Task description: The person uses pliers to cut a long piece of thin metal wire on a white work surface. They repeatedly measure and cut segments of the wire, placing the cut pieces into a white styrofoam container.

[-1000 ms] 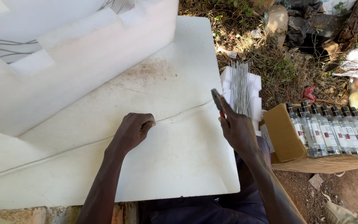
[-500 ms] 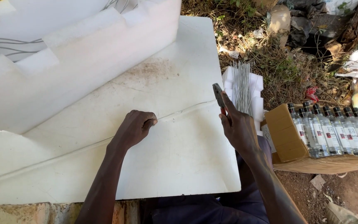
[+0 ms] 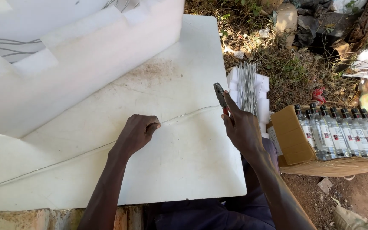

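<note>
L hand (image 3: pixel 136 134) fisted on wire (image 3: pixel 184 115) mid-board (image 3: pixel 184 170); R hand (image 3: pixel 243 130) gripping pliers (image 3: pixel 220 96) at board's right edge.

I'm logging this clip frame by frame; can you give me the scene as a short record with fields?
Left hand: pressing a long thin wire down on the white foam board
Right hand: gripping pliers, raised near the wire's end
Behind board: stepped foam block
Right side: bundle of cut wires; cardboard box of clear bottles
</note>
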